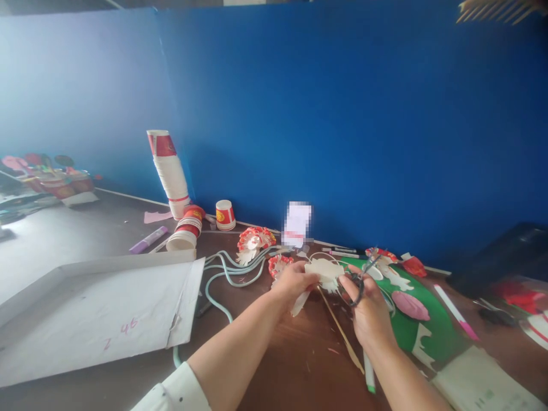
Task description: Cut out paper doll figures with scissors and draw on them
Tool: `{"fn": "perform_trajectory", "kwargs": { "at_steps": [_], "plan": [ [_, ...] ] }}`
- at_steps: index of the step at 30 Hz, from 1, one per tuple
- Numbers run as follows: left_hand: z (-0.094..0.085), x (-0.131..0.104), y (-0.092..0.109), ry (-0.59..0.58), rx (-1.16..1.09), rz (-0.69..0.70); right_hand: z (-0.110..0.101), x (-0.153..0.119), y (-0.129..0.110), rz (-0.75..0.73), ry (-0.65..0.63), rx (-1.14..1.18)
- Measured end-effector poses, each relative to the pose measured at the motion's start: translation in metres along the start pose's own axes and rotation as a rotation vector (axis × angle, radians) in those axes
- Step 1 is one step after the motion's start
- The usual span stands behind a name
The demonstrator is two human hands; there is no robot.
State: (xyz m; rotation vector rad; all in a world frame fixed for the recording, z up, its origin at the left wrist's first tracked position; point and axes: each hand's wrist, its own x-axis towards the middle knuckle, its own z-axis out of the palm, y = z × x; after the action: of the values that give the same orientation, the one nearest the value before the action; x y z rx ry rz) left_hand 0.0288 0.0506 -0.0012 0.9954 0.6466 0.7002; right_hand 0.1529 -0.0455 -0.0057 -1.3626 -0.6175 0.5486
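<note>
My left hand (295,281) pinches the edge of a pale paper cup (326,273) cut into a flower-like shape with a fringed rim. My right hand (369,311) has its fingers through the dark handles of a pair of scissors (358,290), whose blades point up and away from me. The right fingertips are close to the cup's right edge; whether they touch it I cannot tell. Just beyond my left hand lies a red-and-white fringed cup piece (279,266), partly hidden. A thin wooden stick (342,331) lies below the cup, between my forearms.
A shallow white box (85,319) occupies the left. Behind it are a tall cup stack (171,177) and a single cup (225,215). Pale cables (226,274) run along the middle. Right are green paper (411,319), a pink oval (410,305) and a marker (456,313). A blue partition (342,114) stands behind.
</note>
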Motion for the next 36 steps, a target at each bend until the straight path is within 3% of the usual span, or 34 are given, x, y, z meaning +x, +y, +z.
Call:
{"fn": "perform_trajectory", "kwargs": {
  "at_steps": [5,9,19,24,29,33,36],
  "plan": [
    [-0.004,0.002,-0.003,-0.043,0.043,-0.022,-0.004,0.003,0.003,0.017,-0.056,-0.035],
    [-0.006,0.003,-0.003,-0.004,0.037,-0.02,-0.001,-0.001,-0.001,0.013,-0.121,-0.112],
    [0.0,0.002,-0.004,0.034,-0.171,0.0,0.008,-0.014,-0.001,0.078,-0.285,-0.106],
    [-0.005,0.002,-0.003,-0.023,0.064,-0.001,-0.001,-0.002,0.003,0.069,-0.155,-0.094],
    [-0.006,0.001,-0.004,-0.062,0.325,0.005,-0.003,0.001,0.001,0.084,-0.226,-0.061],
    [-0.004,-0.002,-0.003,-0.049,0.127,0.025,0.003,-0.001,-0.003,0.084,-0.086,0.016],
    [0.001,-0.006,-0.003,-0.056,0.07,-0.077,0.006,-0.001,-0.005,0.073,0.067,0.139]
  ]
}}
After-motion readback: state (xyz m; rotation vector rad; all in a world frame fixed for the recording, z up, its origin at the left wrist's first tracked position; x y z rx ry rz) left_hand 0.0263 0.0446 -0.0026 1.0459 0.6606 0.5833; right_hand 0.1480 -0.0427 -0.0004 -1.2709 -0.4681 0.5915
